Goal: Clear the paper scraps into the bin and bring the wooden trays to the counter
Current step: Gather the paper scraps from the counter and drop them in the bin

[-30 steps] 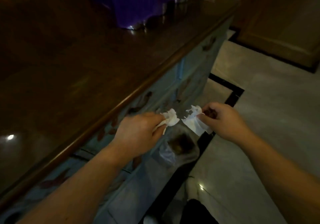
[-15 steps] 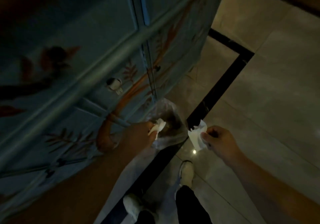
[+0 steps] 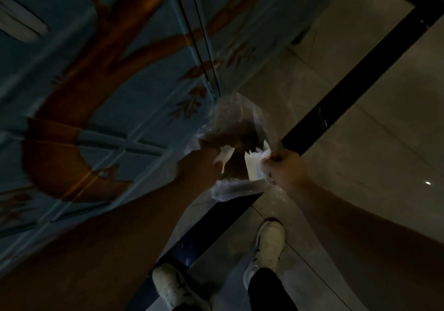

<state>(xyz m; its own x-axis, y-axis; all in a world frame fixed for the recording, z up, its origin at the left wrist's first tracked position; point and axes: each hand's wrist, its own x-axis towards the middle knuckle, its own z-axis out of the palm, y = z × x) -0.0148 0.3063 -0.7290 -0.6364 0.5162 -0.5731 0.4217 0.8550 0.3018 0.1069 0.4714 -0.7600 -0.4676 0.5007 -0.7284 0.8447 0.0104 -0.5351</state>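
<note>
Hands lowered from counter height to bin [image 3: 236,128] mouth since a second ago. Left hand [image 3: 201,166] clenched on scrap [image 3: 225,155]; right hand [image 3: 284,169] pinching other scrap [image 3: 254,165] plus liner edge. Drop probably imminent. Trays not seen.

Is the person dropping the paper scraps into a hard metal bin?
No, both hands hold white paper scraps at the mouth of a thin clear plastic bag beside the blue cabinet.

Bare forearms, white sneakers [image 3: 270,243], dark trousers [image 3: 269,291].
</note>
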